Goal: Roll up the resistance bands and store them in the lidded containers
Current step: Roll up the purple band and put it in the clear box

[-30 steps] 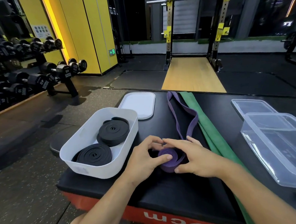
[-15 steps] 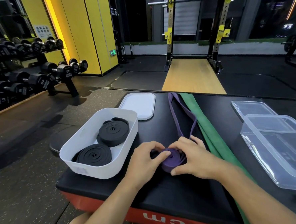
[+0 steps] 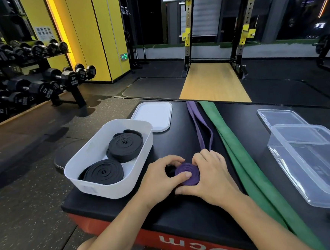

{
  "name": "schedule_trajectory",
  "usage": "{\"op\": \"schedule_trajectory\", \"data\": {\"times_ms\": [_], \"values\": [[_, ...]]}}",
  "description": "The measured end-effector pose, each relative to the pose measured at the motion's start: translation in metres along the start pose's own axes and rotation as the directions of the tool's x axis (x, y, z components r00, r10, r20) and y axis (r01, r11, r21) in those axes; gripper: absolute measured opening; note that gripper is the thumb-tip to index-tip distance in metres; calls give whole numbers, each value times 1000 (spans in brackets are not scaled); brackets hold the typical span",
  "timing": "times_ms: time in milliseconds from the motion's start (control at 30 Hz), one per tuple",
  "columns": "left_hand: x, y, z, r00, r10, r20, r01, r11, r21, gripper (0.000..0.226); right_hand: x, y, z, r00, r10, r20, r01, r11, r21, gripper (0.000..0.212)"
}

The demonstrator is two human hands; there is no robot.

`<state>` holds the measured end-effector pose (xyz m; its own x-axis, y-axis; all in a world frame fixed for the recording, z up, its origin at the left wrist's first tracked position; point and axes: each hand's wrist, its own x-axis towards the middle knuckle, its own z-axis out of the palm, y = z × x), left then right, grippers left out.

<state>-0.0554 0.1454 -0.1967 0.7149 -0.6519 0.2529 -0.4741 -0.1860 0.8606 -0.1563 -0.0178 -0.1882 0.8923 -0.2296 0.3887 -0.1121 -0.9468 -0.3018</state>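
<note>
We see a squat rack (image 3: 218, 34) with yellow brackets at the far end of the room, a pale wooden platform (image 3: 213, 83) running from its base toward us with black mats (image 3: 154, 87) on either side. Left of the rack rise yellow wall panels (image 3: 96, 32) carrying a small green exit sign (image 3: 124, 56), and further left a dumbbell rack (image 3: 42, 84) stands on speckled dark floor (image 3: 30, 210). Right of the rack, we find dark windows (image 3: 304, 10).

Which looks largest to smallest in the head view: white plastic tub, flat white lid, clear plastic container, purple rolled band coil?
1. White plastic tub and clear plastic container: alike, container cropped, so tied.
2. Flat white lid
3. Purple rolled band coil
</note>
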Motion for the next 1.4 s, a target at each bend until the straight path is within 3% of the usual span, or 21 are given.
{"op": "schedule_trajectory", "data": {"times_ms": [100,167,233,333,567,700,833,933,1033,1100,1167,1233,1400], "values": [[0,3,-2,1000,-22,14,22,999,-50,40,-3,14,-4,990,-48,131,17,973,229,82],[1,5,-3,999,-26,24,28,997,-70,42,-4,23,-9,965,-67,252,-39,918,395,102],[1,7,-4,999,-31,34,34,995,-93,42,-2,29,-14,942,-130,310,-18,901,434,102],[0,9,-4,999,-37,35,41,992,-122,40,1,31,-16,946,-170,278,48,917,397,82],[-1,3,1,998,31,-52,-32,999,-17,24,3,20,-21,958,-77,277,45,992,121,83],[2,-2,5,988,84,-133,-71,992,103,14,4,0,-17,991,15,130,-10,999,-34,76],[1,-1,4,994,71,-83,-62,993,102,22,-1,-11,-4,996,85,25,-80,988,-134,78],[2,-2,2,998,24,-53,-23,999,30,27,0,-6,1,999,49,20,-47,994,-100,79],[2,-1,1,999,-17,-51,16,1000,-21,28,1,10,-1,992,-10,123,-12,983,184,75],[2,1,0,999,-31,-41,28,998,-64,27,0,20,-6,968,-30,249,-75,914,399,96],[2,3,0,999,-23,-41,19,995,-93,27,1,24,-12,926,-67,370,-139,854,501,111],[1,4,0,998,-21,-55,16,995,-99,30,4,24,-15,929,-87,360,-104,872,479,103],[-2,5,3,994,1,-111,-3,1000,-24,29,6,14,-23,947,-76,312,28,988,154,88]]}}
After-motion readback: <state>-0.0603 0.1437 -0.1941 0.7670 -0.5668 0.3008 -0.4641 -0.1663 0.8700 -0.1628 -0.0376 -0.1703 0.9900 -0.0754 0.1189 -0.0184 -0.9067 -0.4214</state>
